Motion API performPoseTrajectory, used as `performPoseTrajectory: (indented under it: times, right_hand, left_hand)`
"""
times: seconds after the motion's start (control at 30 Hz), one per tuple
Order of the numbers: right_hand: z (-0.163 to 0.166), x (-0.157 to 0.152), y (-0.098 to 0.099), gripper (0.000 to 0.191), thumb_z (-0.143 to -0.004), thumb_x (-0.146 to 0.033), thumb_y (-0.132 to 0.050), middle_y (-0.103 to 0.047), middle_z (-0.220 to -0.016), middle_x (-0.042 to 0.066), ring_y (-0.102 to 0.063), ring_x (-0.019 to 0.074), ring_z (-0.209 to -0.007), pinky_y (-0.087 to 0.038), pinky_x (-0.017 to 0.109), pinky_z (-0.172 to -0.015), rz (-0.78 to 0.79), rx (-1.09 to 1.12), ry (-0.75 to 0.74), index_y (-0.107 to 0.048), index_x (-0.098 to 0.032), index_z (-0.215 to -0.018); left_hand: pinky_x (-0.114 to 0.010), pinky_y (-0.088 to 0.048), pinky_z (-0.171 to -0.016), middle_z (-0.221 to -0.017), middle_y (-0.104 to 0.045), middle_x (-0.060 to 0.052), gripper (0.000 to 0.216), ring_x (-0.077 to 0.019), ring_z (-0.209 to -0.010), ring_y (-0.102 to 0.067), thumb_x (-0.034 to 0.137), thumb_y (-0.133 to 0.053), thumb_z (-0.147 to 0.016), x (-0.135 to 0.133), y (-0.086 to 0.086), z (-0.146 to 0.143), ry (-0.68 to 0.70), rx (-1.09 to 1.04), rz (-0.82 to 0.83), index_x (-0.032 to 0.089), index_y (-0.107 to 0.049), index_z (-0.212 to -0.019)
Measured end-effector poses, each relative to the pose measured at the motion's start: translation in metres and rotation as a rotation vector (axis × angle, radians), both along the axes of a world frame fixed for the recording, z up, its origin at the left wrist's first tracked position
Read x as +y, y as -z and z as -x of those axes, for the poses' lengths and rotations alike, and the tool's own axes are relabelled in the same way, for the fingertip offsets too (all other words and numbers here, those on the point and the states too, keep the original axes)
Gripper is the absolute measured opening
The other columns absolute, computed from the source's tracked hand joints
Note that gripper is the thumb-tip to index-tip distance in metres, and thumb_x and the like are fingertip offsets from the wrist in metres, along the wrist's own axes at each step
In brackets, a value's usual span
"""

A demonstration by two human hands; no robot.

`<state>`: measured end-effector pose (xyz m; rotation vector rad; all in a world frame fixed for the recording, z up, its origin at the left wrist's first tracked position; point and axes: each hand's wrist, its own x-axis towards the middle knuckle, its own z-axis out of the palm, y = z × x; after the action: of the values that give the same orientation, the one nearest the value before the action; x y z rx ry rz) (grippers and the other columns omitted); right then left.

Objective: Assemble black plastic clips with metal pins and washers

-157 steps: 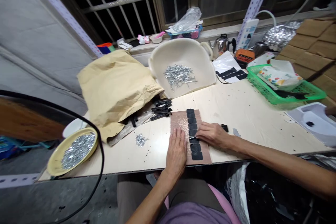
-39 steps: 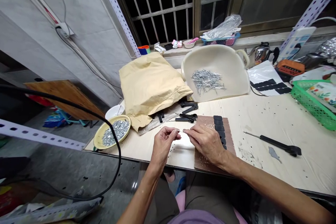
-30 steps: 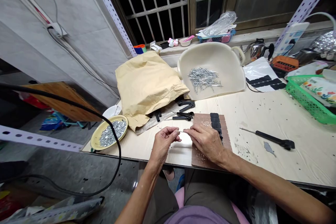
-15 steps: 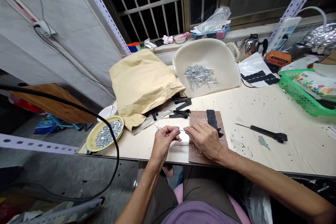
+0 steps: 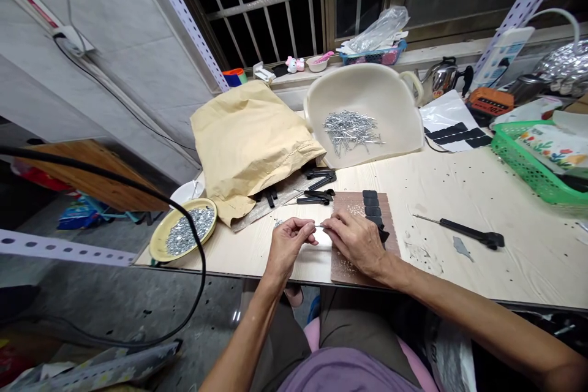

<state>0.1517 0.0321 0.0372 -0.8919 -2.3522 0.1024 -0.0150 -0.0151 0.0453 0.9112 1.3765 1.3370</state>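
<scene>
My left hand (image 5: 290, 242) is closed in a pinch at the left end of a thin metal rod (image 5: 318, 226); anything small between its fingertips is hidden. Over a brown board (image 5: 342, 272), my right hand (image 5: 356, 239) is wrapped round a black-handled tool (image 5: 383, 234) whose rod points left toward the other hand. Most of that handle is covered by the fingers. Several black square pads (image 5: 371, 203) lie in a row on the board, just beyond my right hand. Another black-handled tool with a metal rod (image 5: 473, 233) rests to the right.
A yellow bowl of small metal pieces (image 5: 190, 229) sits at the left table edge. Behind are a tan paper bag (image 5: 257, 147), black handles (image 5: 316, 197) and a white basin (image 5: 362, 86) with metal rods (image 5: 351, 128). A green basket (image 5: 528, 165) stands right. A black cable (image 5: 202, 257) hangs at left.
The hands stay nearly in place, with the rod still between them and my right hand slightly shifted. The whole view has moved a little; nothing else has visibly changed.
</scene>
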Motion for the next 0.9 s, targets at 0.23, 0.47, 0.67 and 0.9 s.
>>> performPoseTrajectory:
  times: [0.23,0.47,0.67,0.9]
  right_hand:
    - [0.000,0.002,0.004,0.020,-0.093,-0.030,-0.046,-0.062,-0.089,0.004,-0.055,0.0118,-0.072,-0.036,0.023,-0.063,0.024,-0.015,-0.024,-0.063,-0.020,-0.097]
    - [-0.004,0.005,0.009,0.022,-0.094,-0.026,-0.043,-0.059,-0.081,0.003,-0.055,0.0109,-0.069,-0.038,0.021,-0.060,0.071,-0.007,-0.090,-0.064,-0.020,-0.094]
    - [-0.025,0.013,0.008,0.018,-0.093,-0.027,-0.046,-0.061,-0.086,0.003,-0.058,0.0122,-0.078,-0.045,0.023,-0.068,0.244,0.109,-0.158,-0.062,-0.019,-0.097]
    - [-0.101,0.061,0.009,0.022,-0.093,-0.032,-0.045,-0.057,-0.094,0.003,-0.056,0.0112,-0.078,-0.040,0.021,-0.059,0.142,-0.068,0.082,-0.064,-0.022,-0.097]
  left_hand:
    - [-0.024,-0.048,-0.060,-0.059,-0.061,0.001,0.024,-0.0108,-0.053,-0.058,0.033,-0.072,-0.069,0.000,0.001,0.000,0.005,-0.012,0.000,0.012,-0.065,-0.079]
    - [-0.025,-0.049,-0.059,-0.059,-0.061,0.000,0.024,-0.0113,-0.053,-0.058,0.033,-0.073,-0.068,0.000,-0.001,-0.001,0.020,0.016,0.019,0.012,-0.066,-0.077]
    - [-0.023,-0.048,-0.060,-0.065,-0.062,-0.001,0.026,-0.0096,-0.055,-0.056,0.033,-0.071,-0.069,0.005,0.003,-0.017,0.058,0.016,0.045,0.013,-0.069,-0.085]
    - [-0.030,-0.050,-0.077,-0.100,-0.062,-0.006,0.045,-0.0175,-0.090,-0.059,0.036,-0.063,-0.078,0.012,0.012,-0.049,0.111,0.294,-0.094,0.025,-0.058,-0.121]
